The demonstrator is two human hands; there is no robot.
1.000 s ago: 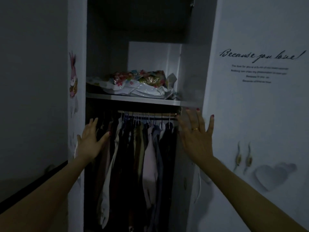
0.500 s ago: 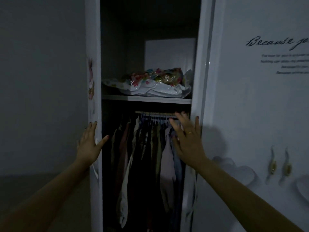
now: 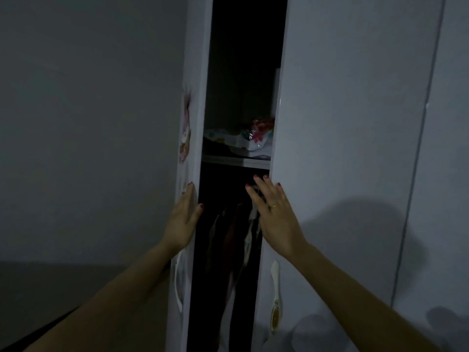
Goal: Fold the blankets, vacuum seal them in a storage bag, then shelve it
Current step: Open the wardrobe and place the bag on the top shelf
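Note:
The storage bag [image 3: 250, 139] with colourful blankets inside lies on the wardrobe shelf [image 3: 236, 160], seen only through a narrow dark gap between the two white doors. My left hand [image 3: 184, 217] rests flat with straight fingers on the left door [image 3: 193, 123]. My right hand [image 3: 274, 217] is spread flat against the edge of the right door [image 3: 342, 148]. Neither hand holds anything.
Hanging clothes [image 3: 238, 237] show dimly below the shelf in the gap. Each door has a white handle, the left handle [image 3: 179, 283] and the right handle [image 3: 275, 295]. A grey wall [image 3: 88, 123] fills the left side. The room is dim.
Both doors have swung inward, so the gap has narrowed a lot. Most of the bag and the clothes are now hidden behind the doors. Both hands moved closer together.

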